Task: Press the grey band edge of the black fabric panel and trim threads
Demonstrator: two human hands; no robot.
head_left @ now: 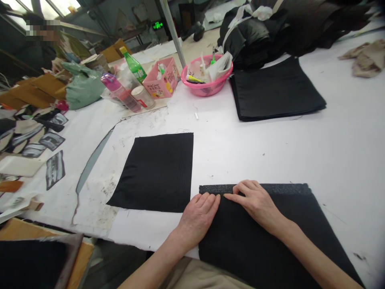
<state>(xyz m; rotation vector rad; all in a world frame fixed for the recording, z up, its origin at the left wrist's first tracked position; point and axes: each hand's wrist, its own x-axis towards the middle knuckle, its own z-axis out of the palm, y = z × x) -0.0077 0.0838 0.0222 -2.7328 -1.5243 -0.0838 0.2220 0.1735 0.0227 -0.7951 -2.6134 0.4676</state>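
Note:
A large black fabric piece (pixel 264 241) lies on the white table directly before me, with a grey speckled strip (pixel 285 188) along its far edge. My left hand (pixel 200 214) presses its closed fingers at the left end of that edge, just below the strip. Close beside it, my right hand (pixel 255 202) pinches the strip between thumb and curled fingers. Whatever lies under the fingertips is hidden. To the left sits a smaller black fabric stack (pixel 158 172), apart from both hands.
Farther back lies a black fabric stack (pixel 276 90) near a pink basin (pixel 207 86) of small items. A pink box (pixel 162 78), green bottle (pixel 134 66) and purple-capped bottle (pixel 120 92) stand left of it. Cut pieces (pixel 33 138) cover the far left; a person (pixel 66 44) is behind.

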